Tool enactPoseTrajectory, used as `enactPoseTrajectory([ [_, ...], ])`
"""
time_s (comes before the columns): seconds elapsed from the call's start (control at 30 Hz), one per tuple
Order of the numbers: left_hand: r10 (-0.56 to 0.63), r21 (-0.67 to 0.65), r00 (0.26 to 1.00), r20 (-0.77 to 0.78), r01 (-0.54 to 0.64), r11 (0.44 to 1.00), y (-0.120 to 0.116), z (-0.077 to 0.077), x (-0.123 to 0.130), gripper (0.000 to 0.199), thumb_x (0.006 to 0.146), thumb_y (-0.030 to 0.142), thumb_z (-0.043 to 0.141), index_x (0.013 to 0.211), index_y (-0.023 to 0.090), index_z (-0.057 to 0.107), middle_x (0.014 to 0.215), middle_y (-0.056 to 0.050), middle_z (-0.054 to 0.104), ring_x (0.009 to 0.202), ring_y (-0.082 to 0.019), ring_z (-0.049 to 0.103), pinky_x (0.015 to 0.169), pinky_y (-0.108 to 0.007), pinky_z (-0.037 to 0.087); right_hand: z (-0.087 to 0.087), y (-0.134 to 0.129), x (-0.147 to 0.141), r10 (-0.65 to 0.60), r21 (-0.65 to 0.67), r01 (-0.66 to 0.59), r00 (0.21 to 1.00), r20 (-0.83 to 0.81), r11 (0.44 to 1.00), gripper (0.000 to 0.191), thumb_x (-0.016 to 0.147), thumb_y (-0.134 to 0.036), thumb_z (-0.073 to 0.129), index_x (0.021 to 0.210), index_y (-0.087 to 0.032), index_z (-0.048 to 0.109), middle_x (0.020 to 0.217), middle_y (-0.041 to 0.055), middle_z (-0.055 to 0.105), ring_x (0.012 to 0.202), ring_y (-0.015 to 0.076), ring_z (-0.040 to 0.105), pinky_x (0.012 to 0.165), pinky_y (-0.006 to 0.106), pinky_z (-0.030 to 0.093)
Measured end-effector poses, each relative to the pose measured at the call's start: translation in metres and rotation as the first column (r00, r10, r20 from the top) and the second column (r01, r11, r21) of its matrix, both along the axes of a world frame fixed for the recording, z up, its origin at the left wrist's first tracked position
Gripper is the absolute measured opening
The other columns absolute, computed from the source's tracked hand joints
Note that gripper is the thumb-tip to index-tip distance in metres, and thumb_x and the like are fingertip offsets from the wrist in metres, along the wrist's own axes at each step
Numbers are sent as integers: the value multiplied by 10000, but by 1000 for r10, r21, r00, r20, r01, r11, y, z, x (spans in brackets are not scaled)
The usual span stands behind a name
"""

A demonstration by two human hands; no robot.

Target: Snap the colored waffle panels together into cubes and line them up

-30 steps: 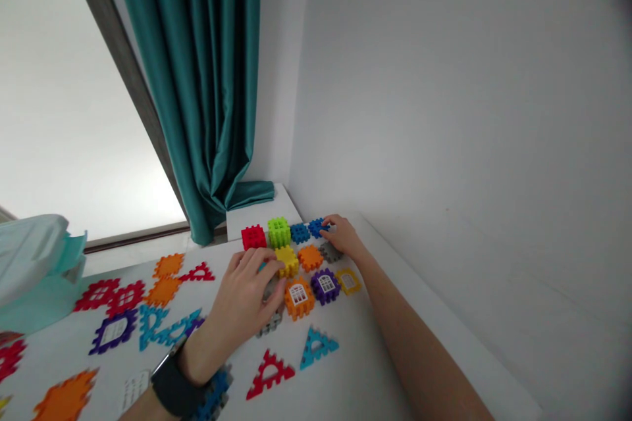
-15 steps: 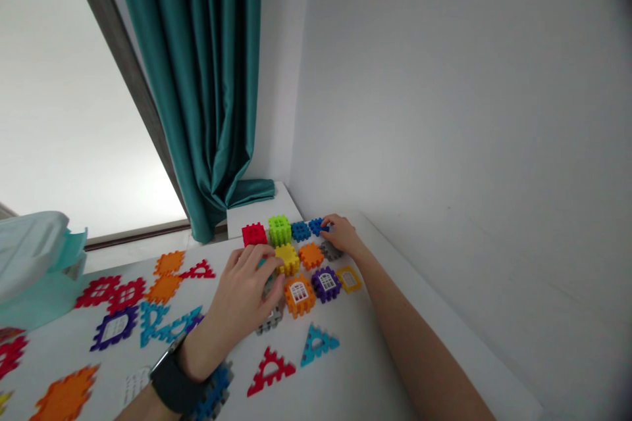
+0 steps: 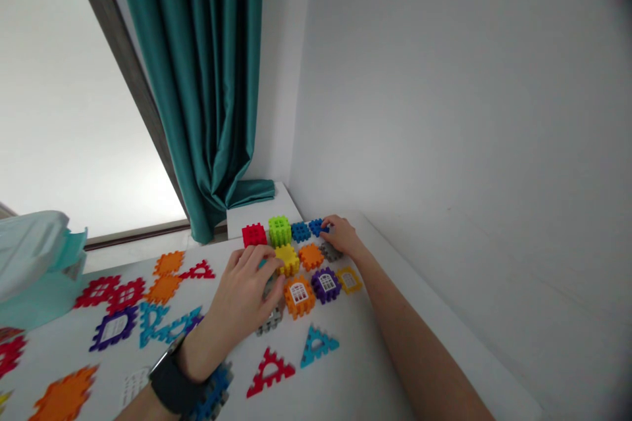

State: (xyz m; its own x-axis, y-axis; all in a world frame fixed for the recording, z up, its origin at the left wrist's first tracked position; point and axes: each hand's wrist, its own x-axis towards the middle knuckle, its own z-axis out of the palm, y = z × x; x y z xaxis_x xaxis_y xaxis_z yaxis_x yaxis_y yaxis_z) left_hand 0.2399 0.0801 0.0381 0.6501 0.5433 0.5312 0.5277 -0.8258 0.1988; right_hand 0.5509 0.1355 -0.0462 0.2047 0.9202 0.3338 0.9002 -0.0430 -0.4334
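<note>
My left hand (image 3: 247, 293), with a black watch (image 3: 180, 371) on its wrist, curves over a grey block (image 3: 270, 284) that is mostly hidden. Its fingers reach beside a yellow block (image 3: 287, 258). My right hand (image 3: 342, 235) has its fingertips on a blue interlocking piece (image 3: 316, 227) at the row's right end. Between the hands lie a flat orange piece (image 3: 311, 256), an orange block (image 3: 299, 296) and a purple block (image 3: 326, 284) with white window inserts. A red block (image 3: 254, 235), a green block (image 3: 280, 231) and a darker blue piece (image 3: 300, 231) stand behind.
Red (image 3: 270, 370) and light-blue triangles (image 3: 318, 345) lie in front on the white table (image 3: 360, 368). Several loose flat pieces, including a purple frame (image 3: 113, 328), are spread left. A teal-lidded bin (image 3: 39, 270) stands far left; a wall (image 3: 444, 145) bounds the right.
</note>
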Motion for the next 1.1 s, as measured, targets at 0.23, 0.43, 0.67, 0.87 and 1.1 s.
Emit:
enactPoseTrajectory([
  [0.23,-3,-4,1000,-9,3,1000,0,-2,0,144,932,225,513,1019,212,627,1080,-80,630,1018,-269,583,870,-449,457,3,-3,-1,1,1,-1,1000,-21,1000,146,729,-193,760,816,-266,668,1030,9,708,995,237,627,899,412,480],
  [0.43,4,-9,1000,-19,-4,1000,0,-3,0,138,931,226,513,1001,207,631,1071,-80,627,1008,-265,583,866,-441,453,12,-9,-6,11,0,-11,1000,-27,1000,140,746,-178,727,843,-258,665,1064,15,701,1021,231,617,923,409,477],
  [0.67,5,-17,999,-48,-6,1000,0,-2,-1,137,929,230,506,974,206,633,1041,-73,630,973,-247,569,832,-407,437,30,-20,-20,33,7,-33,999,-14,999,83,801,-205,679,864,-256,665,1056,21,716,1023,234,615,950,419,446],
  [0.87,18,-69,998,-62,-23,997,-4,2,-3,136,933,234,498,957,212,629,1023,-61,634,968,-239,564,831,-393,418,52,-32,-46,88,18,-88,996,-3,996,72,860,-222,602,867,-236,671,1044,37,723,1020,225,602,966,395,409],
  [1.1,27,-69,996,-87,-33,997,-3,-1,-8,156,948,242,478,979,212,629,1000,-57,638,960,-236,564,826,-391,399,71,-54,-76,157,29,-157,988,16,987,103,866,-229,574,900,-243,670,1038,35,723,1033,232,592,990,413,375],
])
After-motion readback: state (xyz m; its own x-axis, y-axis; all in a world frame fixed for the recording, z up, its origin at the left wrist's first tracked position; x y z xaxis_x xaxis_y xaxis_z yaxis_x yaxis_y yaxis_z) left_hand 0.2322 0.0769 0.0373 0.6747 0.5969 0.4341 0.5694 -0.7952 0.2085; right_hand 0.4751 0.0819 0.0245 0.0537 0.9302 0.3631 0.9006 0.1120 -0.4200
